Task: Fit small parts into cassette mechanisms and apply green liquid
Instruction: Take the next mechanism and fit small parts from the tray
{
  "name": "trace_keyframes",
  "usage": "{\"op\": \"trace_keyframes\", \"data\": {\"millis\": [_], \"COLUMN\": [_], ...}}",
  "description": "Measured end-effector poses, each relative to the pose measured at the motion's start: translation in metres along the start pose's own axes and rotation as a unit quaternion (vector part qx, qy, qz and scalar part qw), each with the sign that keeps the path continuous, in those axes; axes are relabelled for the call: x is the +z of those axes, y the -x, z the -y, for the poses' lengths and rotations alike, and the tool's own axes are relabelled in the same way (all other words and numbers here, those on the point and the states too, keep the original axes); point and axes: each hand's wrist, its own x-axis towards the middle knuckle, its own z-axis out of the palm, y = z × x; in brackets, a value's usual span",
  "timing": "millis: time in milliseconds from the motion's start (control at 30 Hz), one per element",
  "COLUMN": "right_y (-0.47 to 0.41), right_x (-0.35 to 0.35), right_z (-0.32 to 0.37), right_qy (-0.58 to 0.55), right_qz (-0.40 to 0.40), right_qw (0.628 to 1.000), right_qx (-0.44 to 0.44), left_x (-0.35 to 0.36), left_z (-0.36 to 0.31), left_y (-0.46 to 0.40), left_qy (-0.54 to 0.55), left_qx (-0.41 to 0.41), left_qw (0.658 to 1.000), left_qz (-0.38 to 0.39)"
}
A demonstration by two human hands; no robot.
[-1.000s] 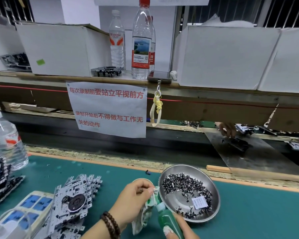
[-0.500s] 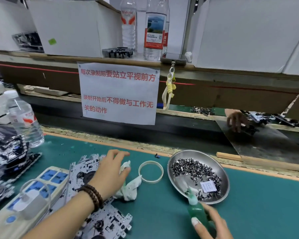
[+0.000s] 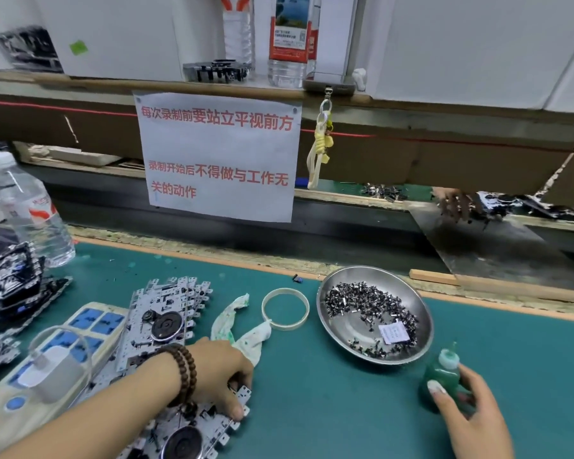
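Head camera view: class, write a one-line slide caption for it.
Left hand grips a cassette mechanism beside a stained cloth; right hand holds the green bottle near the dish of small parts.

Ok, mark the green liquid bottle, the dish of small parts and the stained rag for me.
green liquid bottle (image 3: 442, 380), head view, on its green body under the cap.
dish of small parts (image 3: 355, 329), head view, on a bare patch of the metal floor.
stained rag (image 3: 253, 337), head view, on the near fold beside the left hand.

One steel dish (image 3: 424, 313) of many small parts (image 3: 362, 301), one green bottle (image 3: 443, 376), one tape ring (image 3: 285, 309), one rag (image 3: 246, 329), one power strip (image 3: 90, 323), three water bottles (image 3: 30, 207), two hands (image 3: 222, 376).
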Motion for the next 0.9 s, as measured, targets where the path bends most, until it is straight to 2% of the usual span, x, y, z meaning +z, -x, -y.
{"op": "trace_keyframes", "data": {"millis": [100, 333, 467, 600, 700, 767, 833, 900], "right_y": [-0.002, 0.008, 0.009, 0.016, 0.025, 0.029, 0.031, 0.031], "right_x": [-0.003, 0.002, -0.002, -0.007, -0.008, -0.007, -0.003, 0.005], "right_z": [0.0, 0.002, 0.006, 0.011, 0.02, 0.031, 0.045, 0.059], "right_qy": [0.015, 0.062, 0.076, 0.059, 0.025, -0.001, -0.011, 0.013], "right_qz": [-0.005, -0.003, 0.013, -0.051, -0.152, -0.182, -0.153, -0.081], "right_qw": [1.0, 0.997, 0.996, 0.996, 0.988, 0.979, 0.975, 0.97], "right_qx": [0.017, 0.047, 0.05, 0.032, -0.025, -0.094, -0.163, -0.23], "left_x": [-0.003, -0.022, -0.029, -0.025, -0.021, -0.017, -0.013, -0.01], "left_z": [-0.001, -0.03, -0.06, -0.084, -0.093, -0.096, -0.099, -0.1], "left_y": [-0.004, -0.02, -0.037, -0.055, -0.067, -0.074, -0.077, -0.077], "left_qy": [0.024, 0.086, 0.137, 0.225, 0.315, 0.35, 0.376, 0.401], "left_qx": [0.009, 0.044, 0.079, 0.094, 0.062, 0.041, 0.031, 0.03], "left_qw": [1.0, 0.99, 0.98, 0.958, 0.931, 0.919, 0.907, 0.895], "left_qz": [0.0, -0.1, -0.125, -0.15, -0.172, -0.177, -0.185, -0.194]}}
